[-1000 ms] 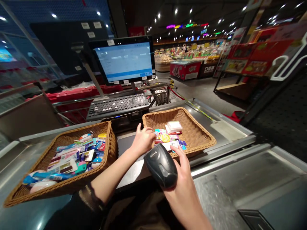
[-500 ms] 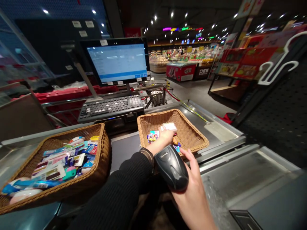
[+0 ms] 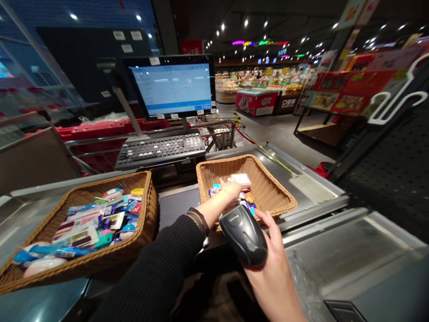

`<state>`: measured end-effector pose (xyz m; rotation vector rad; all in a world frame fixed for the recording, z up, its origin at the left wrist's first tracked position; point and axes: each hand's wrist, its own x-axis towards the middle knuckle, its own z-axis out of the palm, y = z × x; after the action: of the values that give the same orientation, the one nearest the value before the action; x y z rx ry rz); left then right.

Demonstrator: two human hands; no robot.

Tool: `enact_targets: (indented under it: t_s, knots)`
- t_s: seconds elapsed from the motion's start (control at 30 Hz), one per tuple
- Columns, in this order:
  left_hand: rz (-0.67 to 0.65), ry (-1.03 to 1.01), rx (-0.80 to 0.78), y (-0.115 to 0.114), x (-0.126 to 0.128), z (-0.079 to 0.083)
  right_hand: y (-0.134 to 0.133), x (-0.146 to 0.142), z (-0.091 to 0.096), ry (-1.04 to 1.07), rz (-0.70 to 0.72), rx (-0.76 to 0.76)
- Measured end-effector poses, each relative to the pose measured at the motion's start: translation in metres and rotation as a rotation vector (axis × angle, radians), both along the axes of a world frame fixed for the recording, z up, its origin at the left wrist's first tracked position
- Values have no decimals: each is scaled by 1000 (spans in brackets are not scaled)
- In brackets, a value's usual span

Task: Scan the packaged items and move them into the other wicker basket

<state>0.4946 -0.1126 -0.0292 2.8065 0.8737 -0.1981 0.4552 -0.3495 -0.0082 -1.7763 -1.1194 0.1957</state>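
Observation:
My left hand (image 3: 231, 189) reaches into the right wicker basket (image 3: 278, 197), with its fingers apart beside a white box (image 3: 241, 180). Its fingertips are partly hidden among small colourful packets (image 3: 214, 189). In my right hand (image 3: 271, 273) is a black barcode scanner (image 3: 246, 237), gripped in front of the basket with its head toward the packets. The left wicker basket (image 3: 152, 201) holds many toothbrushes, tubes and other packaged goods (image 3: 97, 219).
Behind the baskets stand a keyboard (image 3: 161, 150) and a lit checkout monitor (image 3: 174, 89). A metal counter (image 3: 362, 250) runs along the right, with a white hook (image 3: 385, 107) above it. A shopping cart (image 3: 223, 134) stands beyond the counter.
My left hand has drawn back slightly to the left from the white box. The barcode scanner stays in my right hand. The whole view has shifted a little.

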Motion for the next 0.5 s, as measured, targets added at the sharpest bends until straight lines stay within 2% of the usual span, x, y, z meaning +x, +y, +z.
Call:
enact_targets:
  t_s: [0.1,0.23,0.33,0.5]
  knots:
    - [32,-39,46,6,-25,23,4,-3,2,-19,27,7]
    - [39,-203,162,6,-85,45,13,-12,0,-39,93,31]
    - [98,-371,271,0,-145,47,20,-21,-4,-76,151,53]
    - [221,-433,345,-1,-255,38,31,-33,-16,-129,262,56]
